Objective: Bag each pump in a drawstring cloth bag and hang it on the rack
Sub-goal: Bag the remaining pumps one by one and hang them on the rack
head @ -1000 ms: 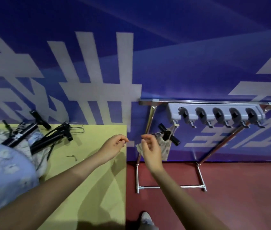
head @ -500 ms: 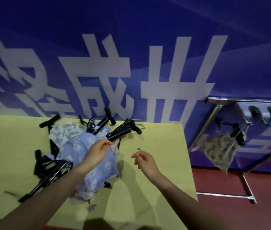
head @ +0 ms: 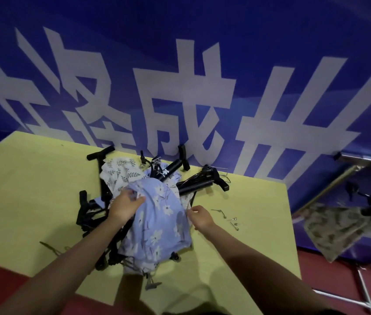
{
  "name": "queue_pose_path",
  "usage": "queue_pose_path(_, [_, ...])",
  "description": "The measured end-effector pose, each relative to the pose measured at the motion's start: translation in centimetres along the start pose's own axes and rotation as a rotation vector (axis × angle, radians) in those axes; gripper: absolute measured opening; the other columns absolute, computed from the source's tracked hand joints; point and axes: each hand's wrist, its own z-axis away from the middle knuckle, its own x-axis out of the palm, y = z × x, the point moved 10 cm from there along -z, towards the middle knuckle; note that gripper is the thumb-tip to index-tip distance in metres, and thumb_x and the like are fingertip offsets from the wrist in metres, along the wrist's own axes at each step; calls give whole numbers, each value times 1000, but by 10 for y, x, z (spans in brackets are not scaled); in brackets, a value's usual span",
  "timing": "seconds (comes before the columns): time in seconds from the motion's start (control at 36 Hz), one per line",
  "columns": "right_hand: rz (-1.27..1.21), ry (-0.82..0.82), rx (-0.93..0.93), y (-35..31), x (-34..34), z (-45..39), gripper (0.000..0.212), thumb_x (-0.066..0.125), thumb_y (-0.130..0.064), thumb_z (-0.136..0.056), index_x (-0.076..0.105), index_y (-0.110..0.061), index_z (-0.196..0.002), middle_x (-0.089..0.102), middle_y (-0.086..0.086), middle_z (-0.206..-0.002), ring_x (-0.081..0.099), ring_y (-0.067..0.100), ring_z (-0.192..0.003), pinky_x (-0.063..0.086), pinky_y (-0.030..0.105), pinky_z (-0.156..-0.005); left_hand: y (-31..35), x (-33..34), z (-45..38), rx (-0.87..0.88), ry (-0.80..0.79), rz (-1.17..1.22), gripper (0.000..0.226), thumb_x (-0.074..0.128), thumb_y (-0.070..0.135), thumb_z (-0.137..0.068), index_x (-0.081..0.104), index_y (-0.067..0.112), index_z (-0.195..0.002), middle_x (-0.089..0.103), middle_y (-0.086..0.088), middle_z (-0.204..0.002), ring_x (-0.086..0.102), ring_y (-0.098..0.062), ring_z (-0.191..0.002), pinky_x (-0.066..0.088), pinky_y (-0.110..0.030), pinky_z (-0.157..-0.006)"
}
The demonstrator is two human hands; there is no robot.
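Note:
A heap of black pumps (head: pixel 193 186) and cloth bags lies on the yellow table (head: pixel 32 201). On top is a light blue flowered drawstring bag (head: pixel 159 221), with a white leaf-print bag (head: pixel 120 173) behind it. My left hand (head: pixel 125 204) grips the blue bag's upper left edge. My right hand (head: pixel 199 215) pinches its right edge. At the far right a patterned bag holding a pump (head: pixel 334 230) hangs from the metal rack (head: pixel 366 159).
Small metal needles (head: pixel 233 221) lie loose on the table right of my right hand. A blue banner wall with large white characters stands behind the table. The rack's chrome legs (head: pixel 362 289) stand on the red floor at lower right.
My view has swung left from the rack to the table. Both hands have moved from mid-air down onto the blue flowered bag and taken hold of it.

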Motion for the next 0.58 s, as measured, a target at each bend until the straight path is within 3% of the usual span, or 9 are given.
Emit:
queue_pose_path(0.03, [84,-21,34,6,4,-3,49,49,-37,-96,47,-7,-135,55,14,-130,54,31,-116,44,38,-94,5,5,-2,27,-12,-39,23,59,30,-94,55,14,-78,56,-6,-73,60,-30,-77,35,-28,-60])
queue_pose_path(0.06, [142,-52,62,11,9,-5,53,50,-40,-95,45,-7,-136,51,15,-135,51,32,-120,43,37,-96,9,11,-4,38,-15,-62,37,56,27,-95,41,16,-63,42,-3,-59,50,-24,-58,27,-28,-53])
queue_pose_path(0.14, [129,-207,112,29,29,3,34,60,-39,-89,59,-9,-106,59,12,-104,58,20,-84,45,29,-72,23,29,-12,101,-71,-77,45,52,25,-97,27,15,-61,26,-2,-54,29,-16,-49,23,-30,-53])
queue_pose_path(0.19, [111,-290,129,44,40,9,33,64,-41,-87,61,-9,-93,58,10,-91,53,14,-65,44,26,-57,31,38,-14,130,-110,-61,41,49,26,-99,30,14,-64,28,-3,-57,29,-16,-50,25,-30,-55])
queue_pose_path(0.31, [58,-299,79,52,41,12,25,59,-27,-92,56,-11,-74,53,8,-72,46,12,-56,38,26,-56,53,44,-12,192,-146,80,20,42,29,-101,53,13,-95,54,-14,-82,51,-20,-71,38,-31,-67])
queue_pose_path(0.42, [-227,-139,-8,32,10,19,27,56,-19,-95,55,-14,-69,51,2,-68,44,13,-62,35,24,-57,66,29,-12,214,-64,215,22,43,29,-100,42,28,-79,47,0,-73,44,-12,-64,35,-27,-61])
queue_pose_path(0.47, [-426,-126,-27,16,-5,26,25,54,-18,-97,59,-12,-73,61,5,-72,56,17,-68,45,25,-65,67,19,-13,222,-39,218,25,46,31,-98,47,12,-83,46,-7,-74,46,-17,-66,35,-29,-62])
queue_pose_path(0.53, [-589,-126,-67,-7,-19,36,24,51,-17,-98,61,-8,-78,67,6,-72,63,20,-70,51,32,-69,66,13,-14,214,-34,218,30,50,30,-97,51,1,-102,55,-15,-89,55,-23,-81,41,-35,-72])
queue_pose_path(0.58, [-658,-128,-138,-36,-35,48,25,48,-15,-100,62,-8,-80,67,5,-68,64,18,-65,52,29,-64,67,5,-10,204,-16,242,41,56,30,-94,48,8,-128,58,-11,-119,56,-26,-109,43,-40,-91])
